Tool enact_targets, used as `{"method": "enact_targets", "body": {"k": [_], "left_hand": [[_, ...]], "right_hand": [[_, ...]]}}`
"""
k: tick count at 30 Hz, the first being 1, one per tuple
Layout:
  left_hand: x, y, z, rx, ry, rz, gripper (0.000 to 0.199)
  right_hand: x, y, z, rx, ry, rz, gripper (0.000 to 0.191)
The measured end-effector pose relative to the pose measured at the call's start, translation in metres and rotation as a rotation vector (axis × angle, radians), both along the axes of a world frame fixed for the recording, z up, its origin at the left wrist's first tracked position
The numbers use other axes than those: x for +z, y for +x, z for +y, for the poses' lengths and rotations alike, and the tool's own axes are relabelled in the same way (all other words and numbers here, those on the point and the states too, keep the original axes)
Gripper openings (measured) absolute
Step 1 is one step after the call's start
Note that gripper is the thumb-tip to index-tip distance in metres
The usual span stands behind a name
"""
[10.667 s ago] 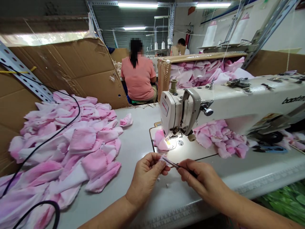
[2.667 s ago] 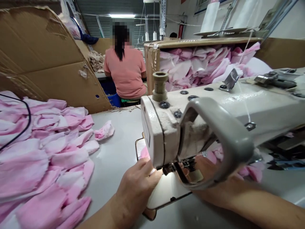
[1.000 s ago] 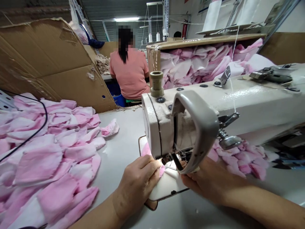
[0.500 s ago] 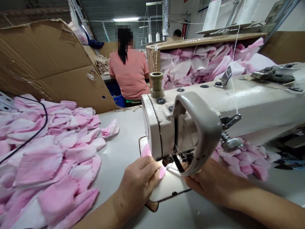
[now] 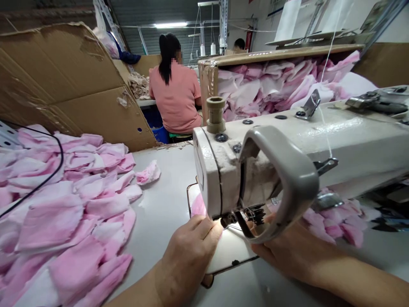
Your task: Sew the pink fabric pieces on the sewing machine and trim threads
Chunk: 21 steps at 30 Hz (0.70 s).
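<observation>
A pale industrial sewing machine stands on the table, its needle area lit from below the head. My left hand is closed on a small piece of pink and white plush fabric just left of the needle, part of the fabric showing behind the fingers. My right hand rests at the right of the needle, partly hidden behind the grey guard of the machine. Its fingertips are covered, so what they touch is not visible. Beneath the hands lies the white machine plate.
Pink and white fabric pieces are heaped on the left of the table, with one loose piece beside them. More pieces lie behind my right arm. A cardboard box full of fabric stands behind the machine. Ahead sits a co-worker.
The view has shifted slightly, so the machine appears a little farther right. My left hand has turned a little at the needle, and less fabric shows in front of its fingers.
</observation>
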<state>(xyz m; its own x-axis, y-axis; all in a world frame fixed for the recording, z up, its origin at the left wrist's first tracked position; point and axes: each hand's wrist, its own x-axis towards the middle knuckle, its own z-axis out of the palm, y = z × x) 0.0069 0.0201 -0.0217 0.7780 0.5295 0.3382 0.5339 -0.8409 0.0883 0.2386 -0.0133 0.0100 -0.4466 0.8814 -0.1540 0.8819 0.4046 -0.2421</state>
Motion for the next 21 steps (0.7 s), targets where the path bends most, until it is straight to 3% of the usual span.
{"method": "enact_targets", "body": {"k": [5, 14, 21], "left_hand": [[0.001, 0.002, 0.002, 0.001, 0.018, 0.093, 0.012], [0.007, 0.008, 0.002, 0.037, 0.104, 0.161, 0.013], [0.006, 0.013, 0.000, 0.049, 0.225, 0.147, 0.023]], "right_hand": [[-0.003, 0.000, 0.004, 0.065, 0.099, -0.027, 0.018], [0.008, -0.002, 0.011, 0.058, 0.085, -0.024, 0.015], [-0.015, 0.003, 0.010, 0.150, 0.242, -0.069, 0.020]]}}
